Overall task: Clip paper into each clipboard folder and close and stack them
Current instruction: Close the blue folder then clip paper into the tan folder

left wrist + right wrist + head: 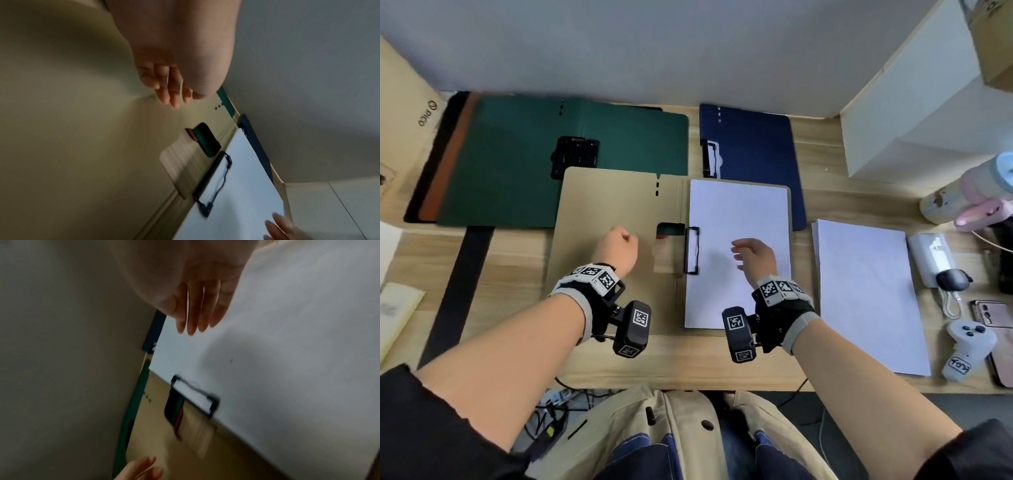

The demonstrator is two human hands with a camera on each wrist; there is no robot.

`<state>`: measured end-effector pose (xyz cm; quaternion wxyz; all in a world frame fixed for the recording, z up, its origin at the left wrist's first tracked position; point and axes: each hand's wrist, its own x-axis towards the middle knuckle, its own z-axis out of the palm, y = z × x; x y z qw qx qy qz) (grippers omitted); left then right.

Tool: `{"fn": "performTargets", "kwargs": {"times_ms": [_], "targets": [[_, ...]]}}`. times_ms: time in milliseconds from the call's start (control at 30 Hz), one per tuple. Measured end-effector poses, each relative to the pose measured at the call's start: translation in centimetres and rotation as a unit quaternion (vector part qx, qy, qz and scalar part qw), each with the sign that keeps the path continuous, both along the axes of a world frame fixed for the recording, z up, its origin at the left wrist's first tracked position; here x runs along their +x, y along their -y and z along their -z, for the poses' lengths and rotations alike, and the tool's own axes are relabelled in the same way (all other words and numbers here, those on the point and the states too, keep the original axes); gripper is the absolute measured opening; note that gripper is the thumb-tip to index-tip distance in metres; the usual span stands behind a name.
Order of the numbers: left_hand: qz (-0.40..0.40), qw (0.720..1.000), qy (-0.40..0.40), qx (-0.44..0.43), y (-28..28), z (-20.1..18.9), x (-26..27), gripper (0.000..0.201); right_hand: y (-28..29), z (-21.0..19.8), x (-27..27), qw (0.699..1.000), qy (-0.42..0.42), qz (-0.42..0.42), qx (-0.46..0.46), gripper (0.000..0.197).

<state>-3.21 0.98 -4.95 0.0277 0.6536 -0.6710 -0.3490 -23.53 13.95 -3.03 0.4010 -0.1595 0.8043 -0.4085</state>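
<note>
Head view: a tan clipboard folder [613,219] lies open on the wooden desk [688,363], its left flap bare and its right board covered by a white sheet of paper [739,219]. The sheet's left edge sits under the black wire clip [691,250] at the fold. The left hand [618,248] is over the left flap with its fingers loosely curled, holding nothing. The right hand [755,257] is over the clipped sheet with fingers relaxed and slightly spread, also holding nothing; whether either hand touches the surface below cannot be told. Behind the tan folder lies an open green folder [517,164] with a black clip, partly covered by the tan one. A dark blue folder [753,147] lies at the back right, its near edge under the tan folder's board. A stack of loose white paper [869,294] lies on the desk just right of the tan folder. Farther right are a white game controller [967,346], a phone [991,313] and a pastel bottle [969,192].

Left wrist view: blurred. The left hand [170,81] shows its fingers [166,95] extended and close together above the tan flap [72,129], empty. The clip [213,178] and the sheet [236,186] lie beyond.

Right wrist view: blurred. The right hand [197,305] hangs with fingers [193,321] straight and together over the sheet [287,353], gripping nothing. The clip [195,394] holds the sheet's edge.
</note>
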Motion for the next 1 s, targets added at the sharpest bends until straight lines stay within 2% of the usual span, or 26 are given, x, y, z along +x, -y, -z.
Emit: {"fn": "performTargets", "kwargs": {"times_ms": [133, 233, 333, 467, 633, 867, 933, 1000], "targets": [[-0.05, 0.998, 0.015, -0.027, -0.1, -0.1, 3.5, 0.022, 2.7, -1.2, 4.3, 0.984, 0.157, -0.086, 0.022, 0.02], [-0.06, 0.997, 0.054, 0.004, -0.2, -0.1, 5.8, 0.032, 3.7, -1.2, 7.0, 0.965, 0.215, -0.131, 0.071, 0.028], [-0.084, 0.991, 0.093, 0.051, -0.4, -0.6, 7.4, 0.052, 4.1, -0.4, 8.9, 0.965, 0.195, -0.142, 0.103, 0.04], [-0.124, 0.985, 0.059, 0.107, -0.2, -0.9, 8.4, 0.067, 4.0, -0.2, 10.5, 0.964, 0.187, -0.152, 0.112, 0.045], [-0.162, 0.979, 0.018, 0.12, -0.2, -1.4, 9.0, 0.066, 3.1, -0.4, 11.3, 0.959, 0.237, -0.129, 0.088, 0.044], [-0.198, 0.974, 0.005, 0.107, 0.3, -3.1, 10.1, 0.062, 2.4, -1.1, 10.7, 0.958, 0.218, -0.163, 0.094, 0.049], [-0.17, 0.982, 0.002, 0.085, 0.6, -4.3, 10.2, 0.06, 2.4, -1.8, 10.2, 0.96, 0.217, -0.161, 0.076, 0.048], [-0.108, 0.993, 0.02, 0.051, 0.6, -6.1, 9.8, 0.056, 2.6, -2.6, 9.6, 0.967, 0.202, -0.15, 0.048, 0.044]]}}
